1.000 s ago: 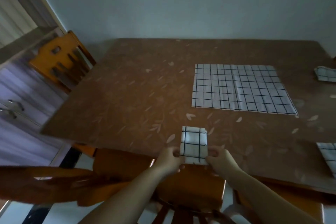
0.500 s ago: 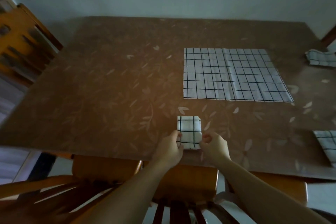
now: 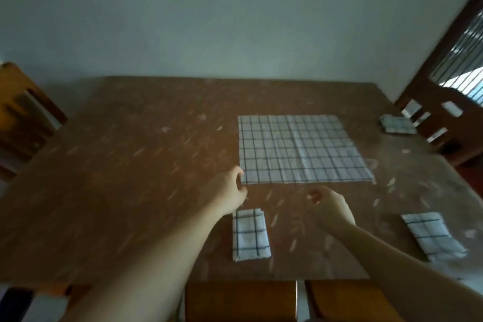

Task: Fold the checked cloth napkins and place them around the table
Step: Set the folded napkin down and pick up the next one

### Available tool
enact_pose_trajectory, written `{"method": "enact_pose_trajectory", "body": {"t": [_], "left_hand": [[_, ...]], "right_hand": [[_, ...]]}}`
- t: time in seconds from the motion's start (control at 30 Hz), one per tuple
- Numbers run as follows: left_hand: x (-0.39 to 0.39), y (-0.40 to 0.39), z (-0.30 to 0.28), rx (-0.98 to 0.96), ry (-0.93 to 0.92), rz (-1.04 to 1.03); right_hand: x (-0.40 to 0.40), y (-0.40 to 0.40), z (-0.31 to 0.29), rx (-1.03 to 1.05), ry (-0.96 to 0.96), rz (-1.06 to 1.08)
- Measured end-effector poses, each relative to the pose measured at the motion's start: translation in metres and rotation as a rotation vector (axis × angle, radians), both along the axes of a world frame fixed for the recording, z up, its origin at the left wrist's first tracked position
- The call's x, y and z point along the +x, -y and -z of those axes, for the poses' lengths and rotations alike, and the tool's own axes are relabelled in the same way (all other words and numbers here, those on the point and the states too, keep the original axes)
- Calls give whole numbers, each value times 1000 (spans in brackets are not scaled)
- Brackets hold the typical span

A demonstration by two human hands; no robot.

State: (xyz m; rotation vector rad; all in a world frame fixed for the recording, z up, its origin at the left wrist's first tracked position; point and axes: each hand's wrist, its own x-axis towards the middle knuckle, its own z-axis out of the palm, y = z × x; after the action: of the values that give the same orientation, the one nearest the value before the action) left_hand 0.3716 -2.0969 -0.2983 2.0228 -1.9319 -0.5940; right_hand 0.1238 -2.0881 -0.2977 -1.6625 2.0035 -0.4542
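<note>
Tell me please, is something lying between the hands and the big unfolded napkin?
Nothing visible does. The left hand is at the near left corner of the unfolded napkin; between it and the right hand lies only bare table.

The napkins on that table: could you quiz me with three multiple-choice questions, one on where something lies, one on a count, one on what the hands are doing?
1. Where does the unfolded napkin lie?
A. spread flat mid-table
B. draped over a chair
C. on the floor

2. How many folded napkins show on the table?
A. one
B. three
C. five

3. What do the hands hold?
A. a folded napkin
B. the spread napkin's corners
C. nothing

Answers:
1. A, it lies flat beyond both hands.
2. B, the near-edge napkin, the right-edge napkin and the far-right napkin.
3. C, the left hand and right hand hang above the table with loosely curled fingers, empty.
</note>
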Motion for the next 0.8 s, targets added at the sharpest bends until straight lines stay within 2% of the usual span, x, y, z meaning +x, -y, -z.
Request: {"method": "enact_pose_trajectory", "body": {"t": [0.1,0.2,0.3,0.47,0.6,0.8], "left_hand": [[-18,43,-17,-80,13,49],[-39,90,-7,-101,100,83],[-60,139,23,-81,199,97],[-84,188,108,-83,351,54],[-82,211,153,-53,351,-28],[-75,226,171,-35,331,-119]], "right_hand": [[-24,40,-8,-12,-71,-21],[-45,90,4,-43,-155,-98],[-60,149,36,-18,-194,-225],[-82,236,101,-53,-392,-383],[-102,285,141,-51,-400,-414],[-114,308,166,-120,-373,-416]]}}
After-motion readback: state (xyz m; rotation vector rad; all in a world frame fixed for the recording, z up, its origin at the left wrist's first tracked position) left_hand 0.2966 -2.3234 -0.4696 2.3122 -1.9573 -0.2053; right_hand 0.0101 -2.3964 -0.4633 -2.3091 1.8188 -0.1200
